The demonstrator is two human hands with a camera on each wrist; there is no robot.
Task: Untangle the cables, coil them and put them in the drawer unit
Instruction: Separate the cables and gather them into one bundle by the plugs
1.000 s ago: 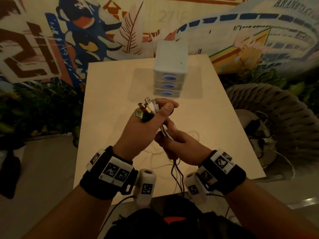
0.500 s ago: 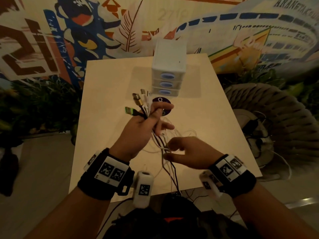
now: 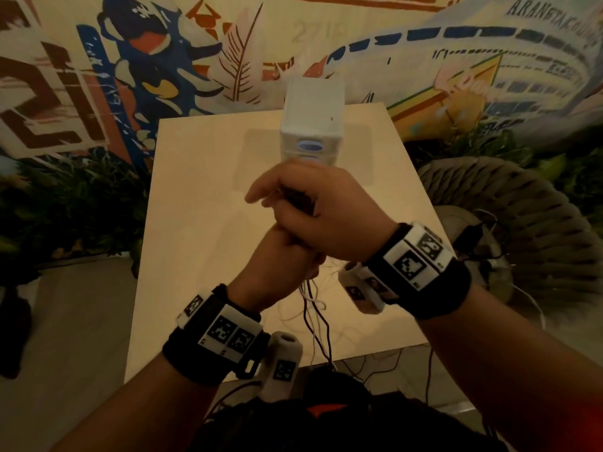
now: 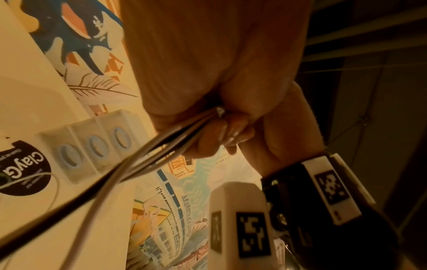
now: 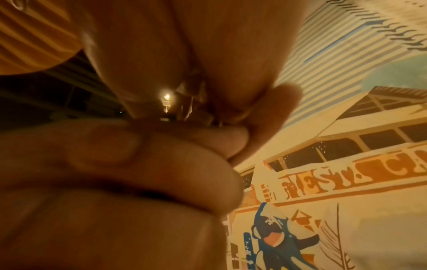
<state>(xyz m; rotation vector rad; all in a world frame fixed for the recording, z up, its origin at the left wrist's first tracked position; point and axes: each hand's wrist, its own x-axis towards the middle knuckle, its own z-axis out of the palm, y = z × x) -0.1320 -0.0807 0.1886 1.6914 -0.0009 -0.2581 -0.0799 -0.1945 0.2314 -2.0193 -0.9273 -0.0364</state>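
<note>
Several thin cables (image 3: 314, 313), white and dark, hang in a bundle from my left hand (image 3: 282, 256), which grips them above the table (image 3: 195, 230). My right hand (image 3: 313, 203) sits right on top of the left, fingers curled over the dark plug ends. The right wrist view shows metal plugs (image 5: 184, 102) pinched between fingers. In the left wrist view the cables (image 4: 148, 153) run out from under my curled left fingers (image 4: 221, 135). The white drawer unit (image 3: 311, 125) with three blue-handled drawers (image 4: 92, 146) stands at the table's far side, all drawers closed.
A round black sticker (image 4: 23, 173) lies on the table in front of the drawers, with a white cable loop over it. A woven basket chair (image 3: 528, 210) stands to the right of the table, plants (image 3: 65, 207) to the left, a painted wall behind.
My right hand has left the hanging strands below and come up over the plug ends on top of the left hand. Both hands now sit higher and nearer the drawer unit.
</note>
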